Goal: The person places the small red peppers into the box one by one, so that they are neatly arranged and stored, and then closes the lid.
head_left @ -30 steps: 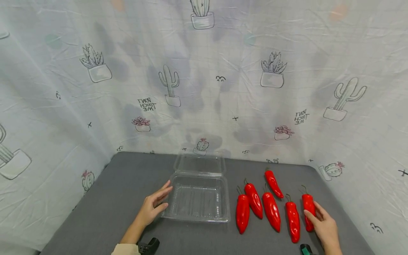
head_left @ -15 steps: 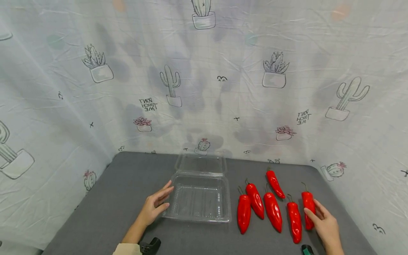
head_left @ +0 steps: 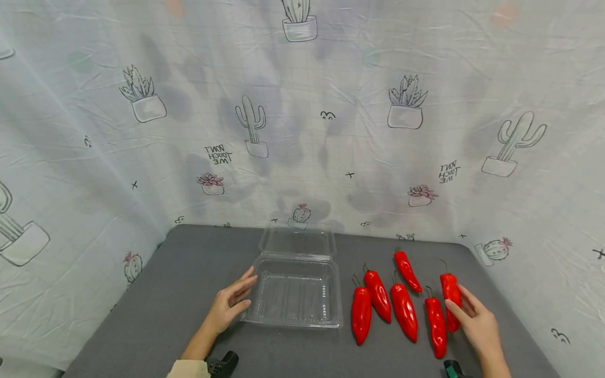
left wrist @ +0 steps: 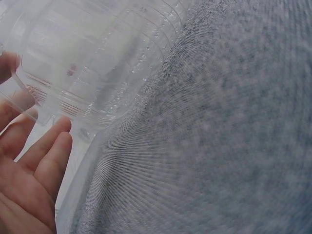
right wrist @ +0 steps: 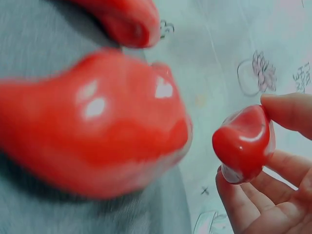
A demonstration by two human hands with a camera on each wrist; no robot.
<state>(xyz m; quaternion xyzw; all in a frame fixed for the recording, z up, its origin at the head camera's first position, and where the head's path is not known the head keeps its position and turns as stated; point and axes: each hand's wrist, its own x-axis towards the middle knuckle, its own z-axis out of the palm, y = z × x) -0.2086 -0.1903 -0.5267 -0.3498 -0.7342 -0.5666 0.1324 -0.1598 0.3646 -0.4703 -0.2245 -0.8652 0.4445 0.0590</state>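
Right hand (head_left: 479,326) pinches a pepper (head_left: 450,294), stem pointing away, five others (head_left: 404,312) separating it from the container (head_left: 293,302), left hand's (head_left: 223,310) fingers apart.

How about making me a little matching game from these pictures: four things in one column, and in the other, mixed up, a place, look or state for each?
Column one
1. left hand
2. right hand
3. plastic box
4. backdrop

Column two
A. pale, printed with potted cactus drawings
B. holds a red pepper
C. at the left side of the box
D. see-through, with its lid open

Right pairs: 1-C, 2-B, 3-D, 4-A
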